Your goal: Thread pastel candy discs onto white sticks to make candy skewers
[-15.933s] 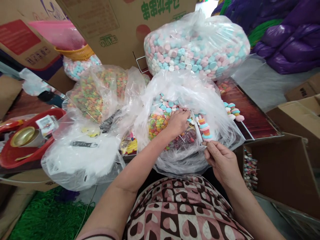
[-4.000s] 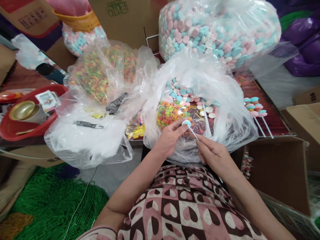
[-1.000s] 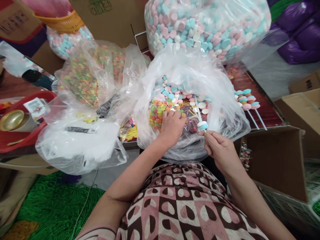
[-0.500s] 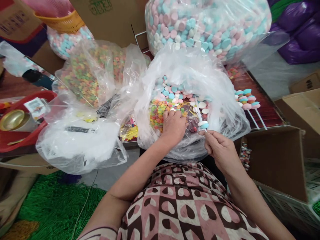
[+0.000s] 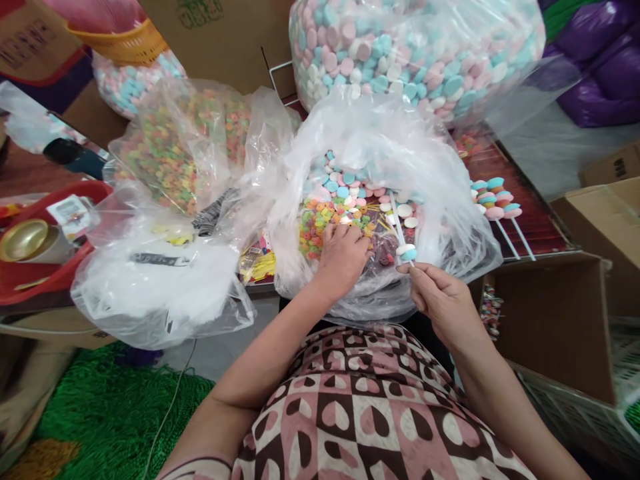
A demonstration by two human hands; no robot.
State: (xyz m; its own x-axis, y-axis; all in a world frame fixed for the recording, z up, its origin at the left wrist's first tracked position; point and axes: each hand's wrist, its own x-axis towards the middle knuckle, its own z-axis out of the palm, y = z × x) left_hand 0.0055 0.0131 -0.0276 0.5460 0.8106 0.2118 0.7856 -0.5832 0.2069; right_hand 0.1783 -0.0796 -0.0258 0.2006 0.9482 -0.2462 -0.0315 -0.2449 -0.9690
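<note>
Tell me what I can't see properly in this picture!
In the head view:
Left hand: its back hides what its fingertips touch.
Held stick: the right hand hides its lower end.
Big marshmallow bag: cut off by the top edge.
Dark label on the white bag: writing too small, blurred.

Over my remote feed I make out a garment checked in dusty pink, dark brown and cream, its squares filled with hearts (many split into two colours). I see dark stripes edging one sleeve. The left hand and right hand are bare.
</note>
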